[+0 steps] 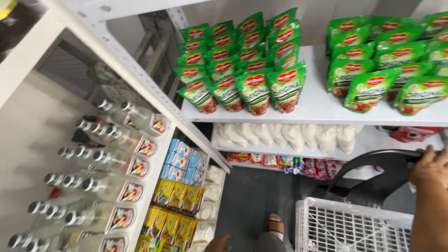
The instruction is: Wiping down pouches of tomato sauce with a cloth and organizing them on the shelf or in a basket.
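With your right hand (431, 170) clamped on the black chair back (373, 161), and your left hand's (218, 243) grip impossible to tell, it could tip against the white basket (350, 228).

Right hand (430, 169) on a black chair back (373, 161) above a white basket (326, 219), left fingers (218, 243) low by stocked shelves (317, 105)

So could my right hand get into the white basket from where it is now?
Probably yes: the right hand rests on the black handle just above the white basket, whose top is open, with nothing covering it.
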